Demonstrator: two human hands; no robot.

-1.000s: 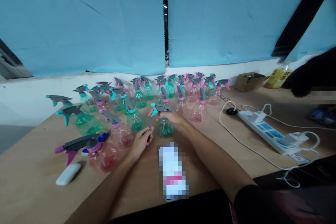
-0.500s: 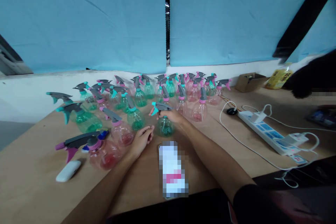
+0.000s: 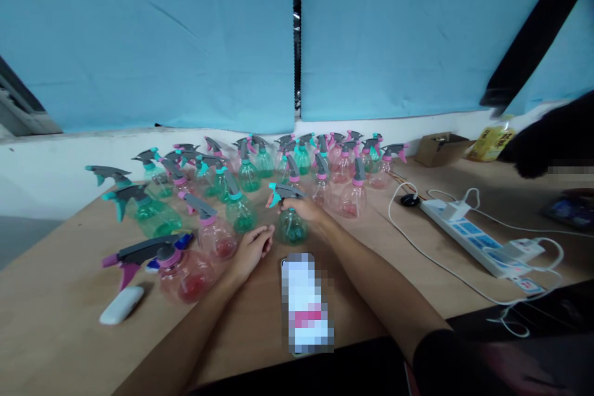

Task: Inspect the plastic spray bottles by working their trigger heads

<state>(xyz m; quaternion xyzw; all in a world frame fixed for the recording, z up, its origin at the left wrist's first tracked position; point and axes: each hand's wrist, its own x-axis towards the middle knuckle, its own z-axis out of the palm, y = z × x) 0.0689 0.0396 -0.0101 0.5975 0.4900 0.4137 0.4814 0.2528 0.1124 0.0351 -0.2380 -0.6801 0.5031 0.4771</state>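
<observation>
Right hand (image 3: pixel 304 205) clamped on green spray bottle (image 3: pixel 291 226) neck; left hand (image 3: pixel 250 249) loosely curled, resting beside. Best gripped firmly, kept upright.

Landmark: long white power strip (image 3: pixel 476 236), lying on the tan wooden tabletop (image 3: pixel 60 328).

- White cables (image 3: pixel 533 241) plugged into the strip, looping off both its ends.
- Small black round object (image 3: pixel 409 200) just left of the strip's far end.
- Open brown cardboard box (image 3: pixel 440 148) beyond the strip, against the white wall ledge (image 3: pixel 46 164).
- Yellow plastic bottle (image 3: pixel 492 136) right of that box.
- White oblong plastic case (image 3: pixel 121 305) far left of the strip, near the table's front.
- Blue fabric curtains (image 3: pixel 148 37) behind everything.
</observation>
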